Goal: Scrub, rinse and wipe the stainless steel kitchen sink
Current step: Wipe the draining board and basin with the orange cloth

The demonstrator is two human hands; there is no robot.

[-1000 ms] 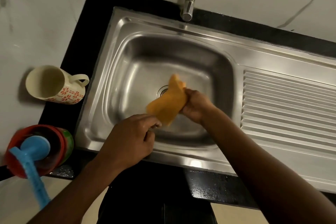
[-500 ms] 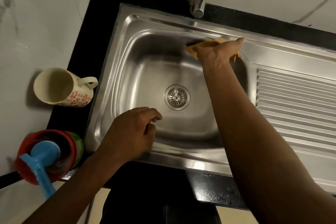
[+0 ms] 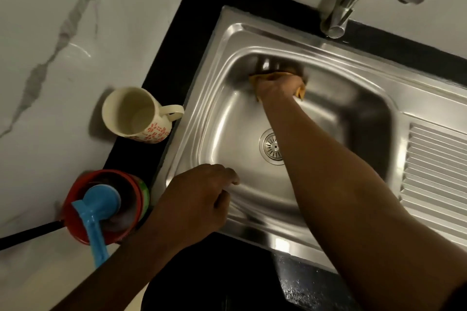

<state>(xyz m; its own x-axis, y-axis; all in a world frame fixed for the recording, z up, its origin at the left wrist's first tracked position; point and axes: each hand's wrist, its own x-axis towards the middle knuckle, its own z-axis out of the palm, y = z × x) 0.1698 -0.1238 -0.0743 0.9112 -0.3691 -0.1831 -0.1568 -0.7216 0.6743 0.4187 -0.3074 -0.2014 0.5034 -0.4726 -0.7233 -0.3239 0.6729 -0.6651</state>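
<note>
Prob. wipe stage, most of basin left: R hand (image 3: 279, 86) presses cloth (image 3: 301, 91) to sink (image 3: 227, 118) back wall, fingers hidden, can't tell grip; L hand (image 3: 194, 199) empty, fingers loosely curled, on front rim.

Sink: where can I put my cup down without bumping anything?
The ribbed drainboard right of the basin is bare. So is the black counter beyond the mug. Crowded: the mug and red bowls on the left, and the basin, where the right hand holds an orange cloth.

Sink (image 3: 222, 113) of brushed, shiny steel — orange cloth (image 3: 278, 74) matt, mug (image 3: 136, 113) glazed ceramic, scoop (image 3: 101, 204) glossy plastic.
</note>
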